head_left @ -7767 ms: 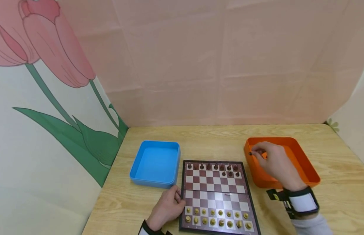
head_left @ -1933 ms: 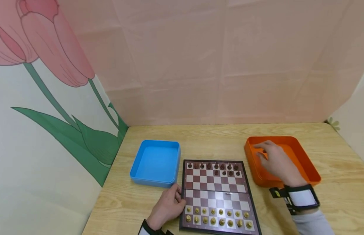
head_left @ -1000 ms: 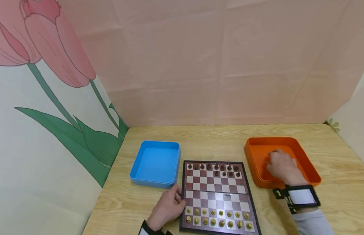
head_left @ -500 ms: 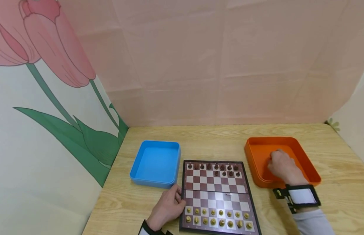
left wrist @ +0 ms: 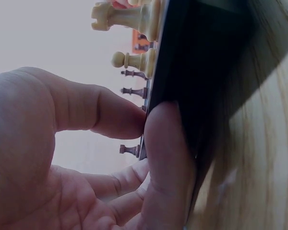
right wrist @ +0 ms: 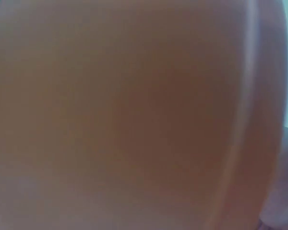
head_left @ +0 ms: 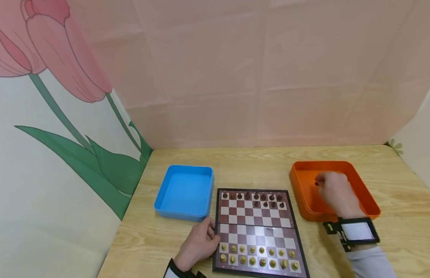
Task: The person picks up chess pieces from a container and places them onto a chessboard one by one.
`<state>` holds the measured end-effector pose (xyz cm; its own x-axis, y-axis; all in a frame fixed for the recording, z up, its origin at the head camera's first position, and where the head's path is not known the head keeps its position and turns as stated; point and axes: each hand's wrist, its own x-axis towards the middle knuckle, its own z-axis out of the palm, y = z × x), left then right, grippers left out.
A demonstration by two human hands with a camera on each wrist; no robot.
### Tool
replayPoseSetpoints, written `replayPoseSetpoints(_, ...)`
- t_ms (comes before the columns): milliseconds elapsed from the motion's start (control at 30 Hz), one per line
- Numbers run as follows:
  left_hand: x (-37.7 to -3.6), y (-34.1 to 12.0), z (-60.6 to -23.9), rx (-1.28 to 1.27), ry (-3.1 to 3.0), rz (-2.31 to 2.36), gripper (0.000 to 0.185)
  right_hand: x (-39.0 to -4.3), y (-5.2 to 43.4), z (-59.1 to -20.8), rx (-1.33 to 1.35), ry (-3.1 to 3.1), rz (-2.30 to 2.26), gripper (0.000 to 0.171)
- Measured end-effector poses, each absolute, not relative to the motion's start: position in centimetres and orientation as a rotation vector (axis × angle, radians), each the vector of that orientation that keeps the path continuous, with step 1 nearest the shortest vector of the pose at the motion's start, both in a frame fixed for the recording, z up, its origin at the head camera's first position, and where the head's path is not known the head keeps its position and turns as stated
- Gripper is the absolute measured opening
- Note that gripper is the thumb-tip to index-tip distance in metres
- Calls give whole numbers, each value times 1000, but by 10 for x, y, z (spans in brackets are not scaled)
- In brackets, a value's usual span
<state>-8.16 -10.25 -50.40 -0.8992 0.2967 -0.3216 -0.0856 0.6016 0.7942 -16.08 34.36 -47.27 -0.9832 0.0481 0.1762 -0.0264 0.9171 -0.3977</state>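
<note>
My left hand [head_left: 198, 240] pinches the left edge of a chessboard [head_left: 240, 220], thumb above and finger beneath in the left wrist view. Between the fingertips of my right hand [head_left: 336, 193] is a small dark chess piece [head_left: 317, 183], held over the orange tray [head_left: 300, 200]; its exact kind is too small to tell. Dark pieces fill the board's far row, and several dark pawns [head_left: 265, 204] stand at the right of the row before it. Gold-coloured pieces [head_left: 253, 261] fill the two near rows. The tray wall blocks most of the right wrist view.
A blue tray [head_left: 184, 193] stands left of the board's far half, close to my left hand. A wooden tabletop [head_left: 249, 166] carries everything. Behind it hangs a pinkish cloth backdrop [head_left: 256, 96], with printed tulips [head_left: 69, 58] on the left.
One more dark pawn stands on the board than in the oldest frame. My right hand reached down into the orange tray and has risen slightly with a dark piece. The left hand stays put.
</note>
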Motion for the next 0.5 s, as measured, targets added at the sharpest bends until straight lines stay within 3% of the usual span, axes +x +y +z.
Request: replayPoseSetpoints(500,-82,-102,-505,178,2425,1224,17,-151,291,-436,297,-2797,730,12)
